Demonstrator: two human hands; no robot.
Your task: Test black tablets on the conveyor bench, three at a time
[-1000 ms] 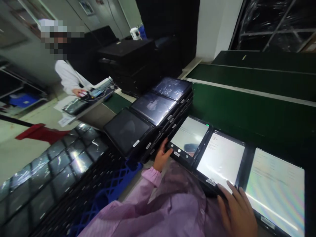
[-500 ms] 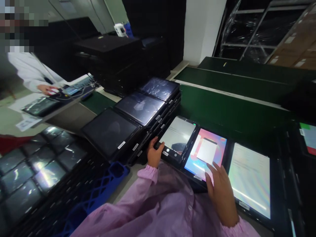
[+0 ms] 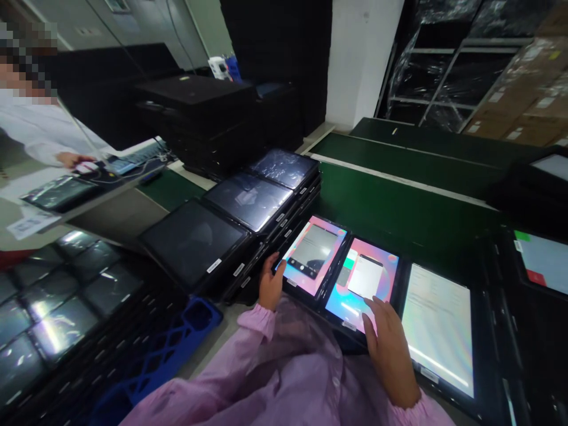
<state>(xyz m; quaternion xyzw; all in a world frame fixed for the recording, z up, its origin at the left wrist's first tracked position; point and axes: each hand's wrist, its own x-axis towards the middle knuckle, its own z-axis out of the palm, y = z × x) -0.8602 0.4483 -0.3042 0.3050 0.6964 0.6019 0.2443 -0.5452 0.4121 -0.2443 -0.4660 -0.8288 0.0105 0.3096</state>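
Three lit tablets side by side in a slanting row along the near part of the green desk (image 3: 377, 207). On the left tablet (image 3: 313, 254), a shrunken camera window with a dark bar and a round white button, against a pink and blue backdrop. On the middle tablet (image 3: 364, 281), a white window over a similar backdrop, with green and grey patches to its left. On the right tablet (image 3: 437, 331), a pale page filling the screen, crossed low down by a bright streak of glare.

Left hand (image 3: 270, 287) at the near left corner of the left tablet, thumb and forefinger spread. Right hand (image 3: 390, 343) over the lower right of the middle tablet, fingers (image 3: 379, 310) bent and loosely spread, thumb apart; impossible to tell whether touching the glass. Pink sleeves (image 3: 255, 322) on both arms.

Just left of the row, dark tablets (image 3: 248, 198) in labelled stacks. To its right, another stack (image 3: 544, 257), topped by a screen with green and red blocks. At lower left, a blue crate (image 3: 175, 349). Farther back at left, a co-worker's hand (image 3: 73, 160) on a white object (image 3: 85, 168).
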